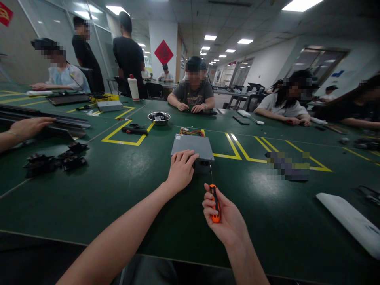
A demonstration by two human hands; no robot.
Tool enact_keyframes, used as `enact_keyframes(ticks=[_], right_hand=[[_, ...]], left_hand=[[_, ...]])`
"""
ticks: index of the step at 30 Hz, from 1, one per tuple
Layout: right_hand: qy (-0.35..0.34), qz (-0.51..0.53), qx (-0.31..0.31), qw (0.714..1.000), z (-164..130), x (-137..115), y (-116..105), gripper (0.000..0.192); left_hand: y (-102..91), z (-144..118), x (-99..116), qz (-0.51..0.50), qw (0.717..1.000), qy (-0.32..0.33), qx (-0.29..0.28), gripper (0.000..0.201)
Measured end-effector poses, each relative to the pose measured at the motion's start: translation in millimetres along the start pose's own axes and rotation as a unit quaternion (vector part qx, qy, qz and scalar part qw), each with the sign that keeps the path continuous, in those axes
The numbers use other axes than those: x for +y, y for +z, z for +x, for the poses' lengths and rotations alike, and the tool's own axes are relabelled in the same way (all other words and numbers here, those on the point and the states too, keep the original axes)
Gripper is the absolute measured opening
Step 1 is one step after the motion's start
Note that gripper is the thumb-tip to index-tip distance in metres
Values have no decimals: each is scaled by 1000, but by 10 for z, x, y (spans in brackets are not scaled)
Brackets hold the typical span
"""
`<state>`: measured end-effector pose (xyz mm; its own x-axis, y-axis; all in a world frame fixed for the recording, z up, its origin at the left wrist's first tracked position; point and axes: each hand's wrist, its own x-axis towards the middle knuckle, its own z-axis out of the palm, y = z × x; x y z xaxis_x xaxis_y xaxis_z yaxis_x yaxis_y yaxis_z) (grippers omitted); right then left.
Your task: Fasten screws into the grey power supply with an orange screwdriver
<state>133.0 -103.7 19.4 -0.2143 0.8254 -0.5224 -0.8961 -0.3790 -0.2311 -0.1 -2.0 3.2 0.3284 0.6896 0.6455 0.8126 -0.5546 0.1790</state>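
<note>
On our worktop (282, 229), in from its near edge: a power supply unit (196, 144).
Our left hand (181, 170) lies unclenched on it, our right hand (228, 222) grasps a screwdriver (217, 209); if the unit shifts, the shaft (211, 172) could slip.

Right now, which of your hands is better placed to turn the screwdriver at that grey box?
Probably the right hand: it holds the orange screwdriver, pointing toward the near side of the grey box. The left hand lies on the box, seemingly better suited to steadying it.
</note>
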Motion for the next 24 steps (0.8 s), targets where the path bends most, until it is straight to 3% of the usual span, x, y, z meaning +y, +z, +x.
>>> enact_keyframes(ticks=[9,16,24], right_hand=[[14,85,9,996,-24,-39,14,13],[-6,16,9,1000,-21,-2,46,20],[-25,25,33,999,-5,-37,4,12]], left_hand=[[6,-7,-15,-4,1000,1,0,42],[-7,-1,-12,7,1000,5,-12,43],[-11,-1,-24,21,999,32,-22,44]])
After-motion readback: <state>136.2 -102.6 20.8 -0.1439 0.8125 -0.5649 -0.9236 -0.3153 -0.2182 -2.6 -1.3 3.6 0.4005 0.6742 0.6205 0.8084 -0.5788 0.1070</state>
